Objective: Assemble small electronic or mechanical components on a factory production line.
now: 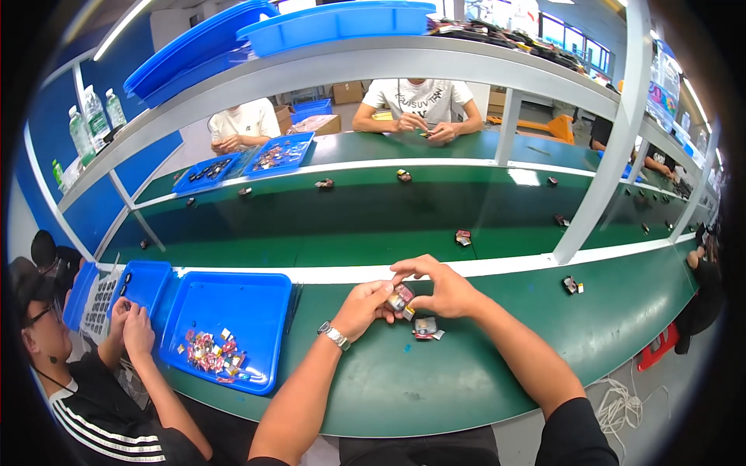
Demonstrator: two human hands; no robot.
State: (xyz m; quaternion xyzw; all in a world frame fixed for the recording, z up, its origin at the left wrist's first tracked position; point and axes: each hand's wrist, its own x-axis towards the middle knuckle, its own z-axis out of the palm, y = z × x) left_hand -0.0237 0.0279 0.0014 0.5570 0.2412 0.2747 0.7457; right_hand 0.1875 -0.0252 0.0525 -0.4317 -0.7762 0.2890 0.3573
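Over the near green worktop, my left hand is closed on a small red-and-silver part with a pale yellow tab. A metal-band watch circles the left wrist. From the right, my right hand arches around the same part, its thumb at the tab side and its fingertips at the upper edge. The fingers partly hide the part, so its exact kind is unclear. Just below the hands, a similar small part with a silver face and a white tab lies on the worktop.
At left, a blue tray holds a heap of small red-and-yellow parts. A co-worker sits beside it. Ahead runs a green conveyor belt with scattered parts, below a grey shelf frame. Another part lies at right.
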